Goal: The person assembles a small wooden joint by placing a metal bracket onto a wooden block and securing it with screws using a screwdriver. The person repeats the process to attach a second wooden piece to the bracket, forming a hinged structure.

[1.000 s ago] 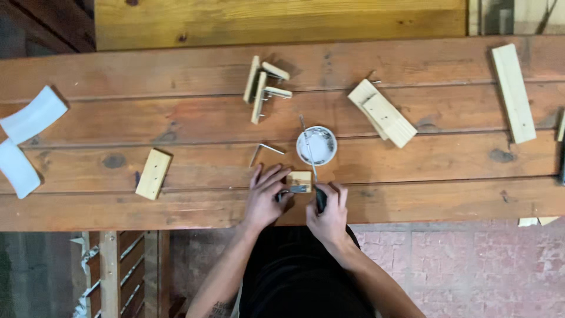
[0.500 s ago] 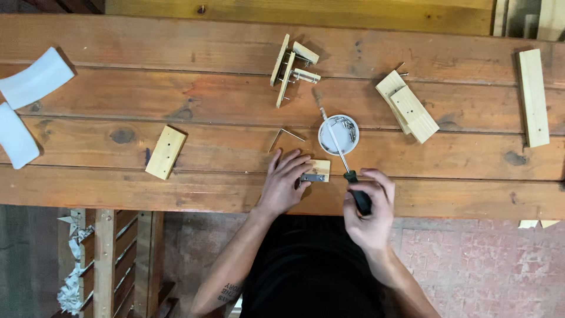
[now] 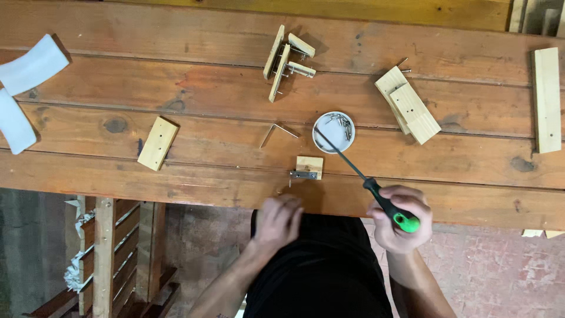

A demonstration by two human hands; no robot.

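Observation:
My right hand (image 3: 399, 219) grips a screwdriver (image 3: 376, 194) with a black and green handle; its thin shaft slants up-left toward a small white dish of screws (image 3: 333, 132). My left hand (image 3: 279, 219) is at the table's near edge, fingers curled, and whether it holds anything I cannot tell. Just beyond it lies a small wooden block with a metal bracket (image 3: 307, 168) on its near side. A bent metal bracket (image 3: 278, 132) lies left of the dish.
On the plank table (image 3: 223, 100) lie a small wood block (image 3: 157, 143), an assembly of wooden strips (image 3: 288, 59), stacked blocks (image 3: 407, 106), a long wooden piece (image 3: 547, 99) at right and two white curved pieces (image 3: 26, 76) at left. Wooden frames (image 3: 106, 253) stand below left.
Both hands have pulled back from the small block toward the table's near edge. The right hand now holds the screwdriver lifted away, its tip near the dish.

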